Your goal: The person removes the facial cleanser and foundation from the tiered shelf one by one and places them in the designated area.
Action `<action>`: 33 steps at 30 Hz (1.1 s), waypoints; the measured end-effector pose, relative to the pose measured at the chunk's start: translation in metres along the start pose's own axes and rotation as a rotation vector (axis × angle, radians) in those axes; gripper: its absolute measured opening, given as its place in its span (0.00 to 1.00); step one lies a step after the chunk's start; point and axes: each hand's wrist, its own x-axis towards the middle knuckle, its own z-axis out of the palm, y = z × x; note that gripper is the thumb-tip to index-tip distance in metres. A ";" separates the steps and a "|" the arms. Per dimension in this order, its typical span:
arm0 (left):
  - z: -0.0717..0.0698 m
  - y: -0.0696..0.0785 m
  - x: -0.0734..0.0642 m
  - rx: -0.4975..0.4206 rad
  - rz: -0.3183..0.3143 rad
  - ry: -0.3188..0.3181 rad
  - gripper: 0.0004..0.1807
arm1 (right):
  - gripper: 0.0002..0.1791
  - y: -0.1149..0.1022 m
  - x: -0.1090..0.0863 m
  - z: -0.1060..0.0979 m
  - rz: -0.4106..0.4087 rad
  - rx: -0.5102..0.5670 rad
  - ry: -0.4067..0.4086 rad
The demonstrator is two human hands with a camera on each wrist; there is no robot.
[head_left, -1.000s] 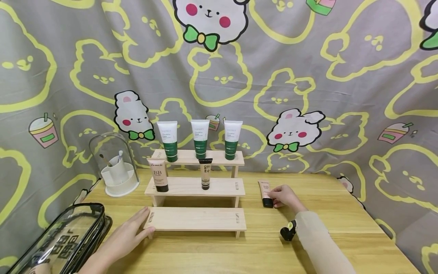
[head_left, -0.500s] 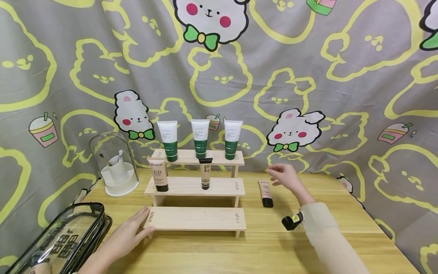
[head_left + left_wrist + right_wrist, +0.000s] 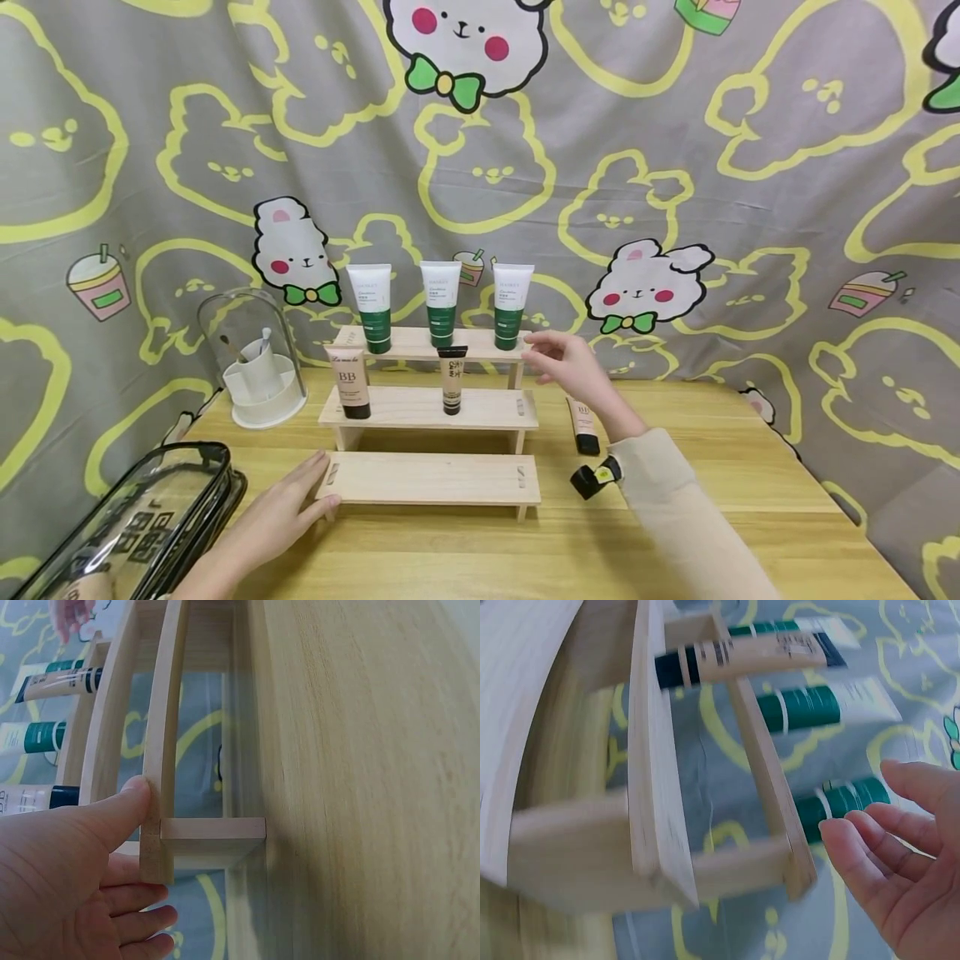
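A three-step wooden display rack (image 3: 435,479) stands mid-table. My left hand (image 3: 273,508) holds the left end of its lowest step, the thumb on the edge (image 3: 139,787) and the fingers beside the step's end. My right hand (image 3: 570,371), fingers apart and holding nothing, hovers by the right end of the top step, close to the rightmost green-and-white squeeze tube (image 3: 510,308). Two matching tubes share that step. The middle step bears a beige BB cream tube (image 3: 349,383) and a small black-capped tube (image 3: 452,379). Another BB cream tube (image 3: 585,429) lies on the table below my right forearm.
At the back left stands a white brush holder (image 3: 262,383) with a clear dome and brushes. A clear black-edged pouch (image 3: 135,525) lies front left. Behind the wooden table (image 3: 450,550) hangs a patterned curtain (image 3: 495,183).
My right hand has let go of the BB cream tube on the table, risen, and moved left to the rack's top right end. My left hand stays in place.
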 end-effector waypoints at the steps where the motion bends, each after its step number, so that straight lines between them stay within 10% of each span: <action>1: 0.000 0.000 0.000 0.000 -0.001 -0.002 0.37 | 0.19 -0.002 0.001 0.005 -0.008 0.007 -0.006; 17: 0.001 0.000 0.000 0.007 0.008 0.012 0.36 | 0.17 -0.001 0.011 0.073 -0.097 0.179 -0.103; 33: 0.001 0.000 0.000 0.010 0.006 0.010 0.36 | 0.13 0.001 0.009 0.094 -0.045 0.133 -0.084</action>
